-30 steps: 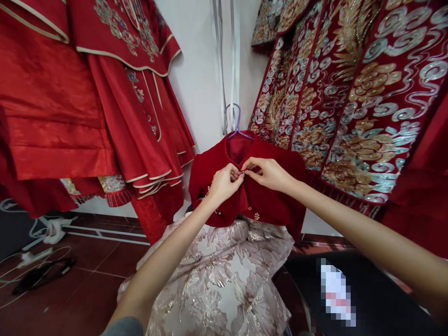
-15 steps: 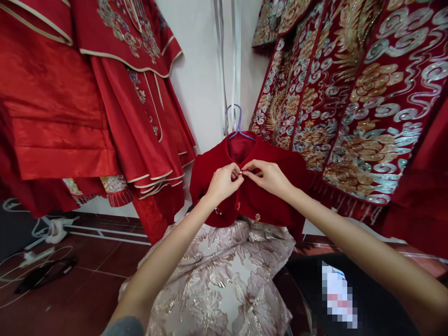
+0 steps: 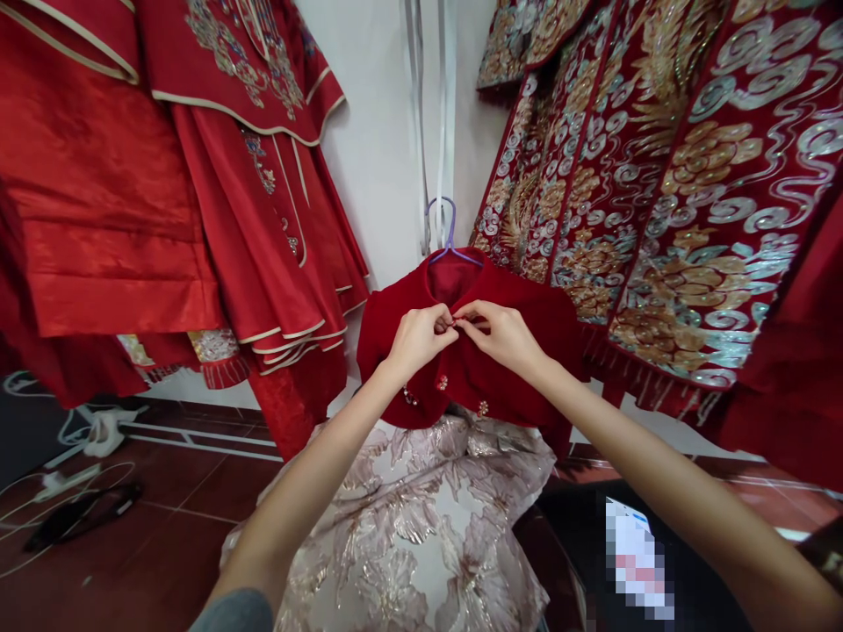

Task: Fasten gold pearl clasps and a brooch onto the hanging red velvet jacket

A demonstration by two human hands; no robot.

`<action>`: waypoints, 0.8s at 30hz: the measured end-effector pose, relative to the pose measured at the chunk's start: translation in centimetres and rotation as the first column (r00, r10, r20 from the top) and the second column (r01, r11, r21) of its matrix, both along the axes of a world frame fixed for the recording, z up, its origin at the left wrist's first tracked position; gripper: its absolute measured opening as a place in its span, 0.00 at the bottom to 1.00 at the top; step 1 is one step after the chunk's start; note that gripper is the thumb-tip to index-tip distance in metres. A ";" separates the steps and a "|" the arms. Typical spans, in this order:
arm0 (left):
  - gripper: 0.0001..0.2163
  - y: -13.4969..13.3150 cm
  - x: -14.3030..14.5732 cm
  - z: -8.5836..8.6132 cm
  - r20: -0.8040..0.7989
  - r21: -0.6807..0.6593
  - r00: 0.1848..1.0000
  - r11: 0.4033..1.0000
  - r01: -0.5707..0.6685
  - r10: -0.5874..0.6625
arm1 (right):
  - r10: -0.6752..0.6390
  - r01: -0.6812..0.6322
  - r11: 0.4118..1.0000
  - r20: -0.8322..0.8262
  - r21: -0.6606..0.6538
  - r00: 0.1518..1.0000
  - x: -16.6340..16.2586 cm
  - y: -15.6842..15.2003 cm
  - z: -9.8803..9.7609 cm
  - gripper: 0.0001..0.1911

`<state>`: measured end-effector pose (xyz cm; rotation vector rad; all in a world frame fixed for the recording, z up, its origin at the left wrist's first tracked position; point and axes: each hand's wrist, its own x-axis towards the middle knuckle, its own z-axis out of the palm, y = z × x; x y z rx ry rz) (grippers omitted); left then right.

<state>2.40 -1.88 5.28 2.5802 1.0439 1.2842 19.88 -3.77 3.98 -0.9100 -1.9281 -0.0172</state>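
A short red velvet jacket [image 3: 527,351] hangs on a purple hanger [image 3: 450,230] in front of me. My left hand [image 3: 422,336] pinches one front edge of the jacket just below the collar. From the other side, my right hand [image 3: 497,329] pinches the opposite front edge, and the fingertips of both hands nearly meet. Whatever fastening lies between the fingers is mostly hidden. Lower on the jacket front sit a jewelled button [image 3: 442,383] and a jewelled ornament [image 3: 483,408]. Below the jacket spreads a pale floral brocade skirt [image 3: 421,527].
Red garments [image 3: 118,228] hang at the left, and a heavily embroidered red garment [image 3: 659,219] hangs at the right. White straps [image 3: 444,114] run down the wall. A white rack bar [image 3: 204,443], cables and a black item [image 3: 82,518] lie low at the left. A blurred-out object [image 3: 636,557] rests on a dark surface.
Both hands stay pinched at the jacket's front, with only slight finger shifts. The jewelled button below has moved a little to the left and shows more fully.
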 end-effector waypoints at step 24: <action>0.07 1.4 0.7 -2.2 0.517 -0.544 0.856 0.763 0.349 -0.023 | 0.005 -0.045 0.994 -0.365 -0.103 0.931 -1.5 -2.6 -4.0 0.29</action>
